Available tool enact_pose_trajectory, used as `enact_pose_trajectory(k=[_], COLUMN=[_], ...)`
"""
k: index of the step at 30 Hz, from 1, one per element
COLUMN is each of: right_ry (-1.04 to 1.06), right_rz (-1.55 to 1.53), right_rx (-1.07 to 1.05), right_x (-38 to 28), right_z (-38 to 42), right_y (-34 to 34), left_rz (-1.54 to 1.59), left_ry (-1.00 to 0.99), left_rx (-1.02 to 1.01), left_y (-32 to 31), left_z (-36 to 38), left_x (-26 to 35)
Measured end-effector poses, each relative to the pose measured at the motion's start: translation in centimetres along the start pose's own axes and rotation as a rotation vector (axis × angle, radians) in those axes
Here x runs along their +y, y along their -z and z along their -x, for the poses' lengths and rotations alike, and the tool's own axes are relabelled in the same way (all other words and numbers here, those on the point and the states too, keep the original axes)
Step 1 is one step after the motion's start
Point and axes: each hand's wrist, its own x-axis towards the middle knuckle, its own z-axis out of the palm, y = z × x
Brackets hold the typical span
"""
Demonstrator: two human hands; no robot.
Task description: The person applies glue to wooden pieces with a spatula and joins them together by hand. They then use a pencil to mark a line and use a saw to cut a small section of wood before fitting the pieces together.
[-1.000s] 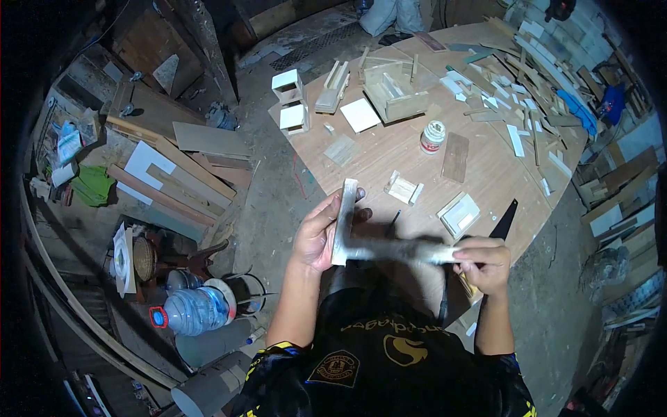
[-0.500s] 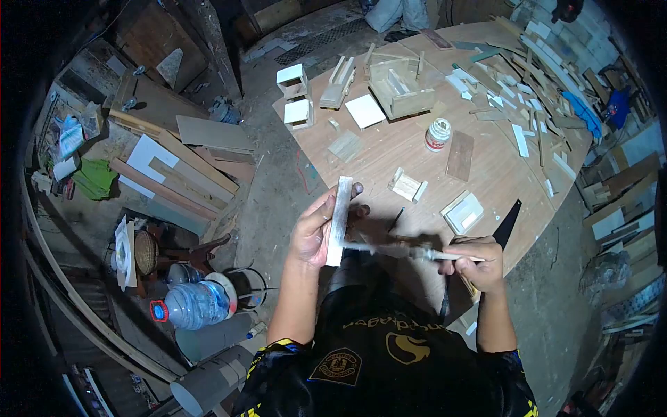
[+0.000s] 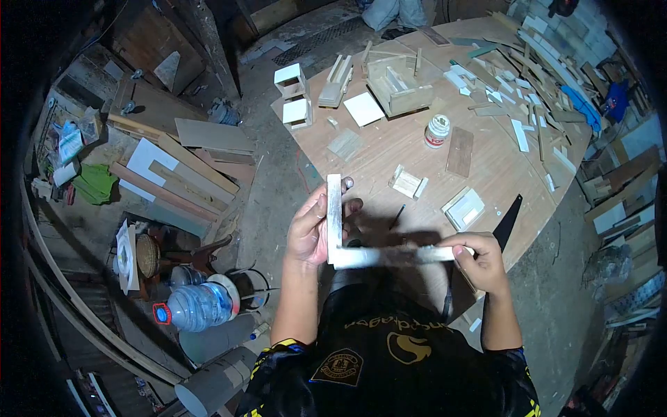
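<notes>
My left hand (image 3: 309, 226) grips a narrow pale wood strip (image 3: 334, 215), held upright with its broad side towards me. My right hand (image 3: 478, 260) pinches the right end of a long, flat, pale piece (image 3: 361, 258). This piece lies level and blurred, bright at its left end and dark along its middle; I cannot tell what it is. Its left end meets the lower end of the strip in this view, making an L shape. Beyond my hands, a small wooden piece (image 3: 408, 182) and a small box-like block with a white top (image 3: 464, 210) lie on the table.
On the wooden table (image 3: 375, 156) stand an open white jar with a red label (image 3: 436, 131) and a wooden box assembly (image 3: 399, 87). A black saw blade (image 3: 508, 224) lies right. Offcuts (image 3: 521, 135) cover the far right. A large water bottle (image 3: 198, 306) is on my left.
The wood strip has shifted slightly left and turned more upright. The piece in my right hand has rotated to show its broad face, its left end now lower against the strip.
</notes>
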Motion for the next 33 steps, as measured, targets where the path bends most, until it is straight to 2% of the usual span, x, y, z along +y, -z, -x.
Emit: enact_pose_trajectory(k=[6,8,9,10,12,14,16,18,19,21,22,23,24,26,28,31,32,33], right_ry=[0.032,-0.045,-0.034,-0.021,0.01,0.054,0.099,0.015,0.054,0.074,0.098,0.102,0.103,0.125,0.139,0.059,0.057,0.095], right_rz=[0.035,0.055,0.033,0.01,0.014,0.039,0.092,0.087,0.075,0.057,0.037,0.03,0.029,0.133,0.122,0.102,0.096,0.066], right_rx=[0.01,0.007,0.113,0.219,0.198,-0.075,-0.07,0.041,0.156,0.183,0.209,0.116,0.115,-0.072,-0.009,0.208,0.218,0.1], right_x=[0.3,0.4,0.5,0.5,0.4,0.1,0.2,0.2,1.0,1.0,1.0,1.1,0.7,-0.1,0.0,0.1,0.3,0.5], right_z=[-1.0,-1.4,-1.6,-1.8,-1.7,-1.6,-1.9,-2.2,-2.4,-2.5,-2.7,-2.3,-2.4,-2.5,-3.0,-3.5,-3.4,-3.2], right_y=[-0.7,-0.5,-0.7,-0.8,-0.2,0.3,-0.2,-0.3,-0.6,-0.4,-0.3,0.2,0.2,0.2,0.0,0.1,0.4,0.8], left_rz=[0.027,-0.042,0.005,0.005,-0.059,-0.016,0.031,-0.039,-0.037,0.057,0.056,0.019,-0.017,-0.034,-0.054,0.017,0.011,0.017], left_ry=[0.043,-0.113,0.017,0.015,0.003,0.015,0.033,-0.07,-0.069,0.08,0.077,0.076,0.077,0.072,0.083,0.087,0.096,0.066], left_rx=[-0.076,0.32,-0.033,-0.034,0.009,-0.024,-0.062,0.201,0.198,-0.087,-0.089,-0.06,-0.031,-0.019,-0.012,-0.101,-0.101,-0.06], left_y=[-0.5,-2.7,-0.4,-0.3,-0.2,-0.1,-0.7,-2.2,-1.6,-0.1,0.0,-0.1,-0.2,-0.5,-0.4,0.1,-0.2,-1.1], left_z=[0.3,0.1,0.7,0.6,0.7,0.6,0.5,0.5,0.5,0.6,0.6,0.6,0.6,0.6,0.7,0.6,0.6,0.6], left_x=[-0.2,-1.1,-0.1,-0.2,-0.2,0.1,0.0,-0.7,-0.6,-0.1,-0.1,-0.1,-0.1,-0.1,-0.1,-0.2,-0.4,-0.5])
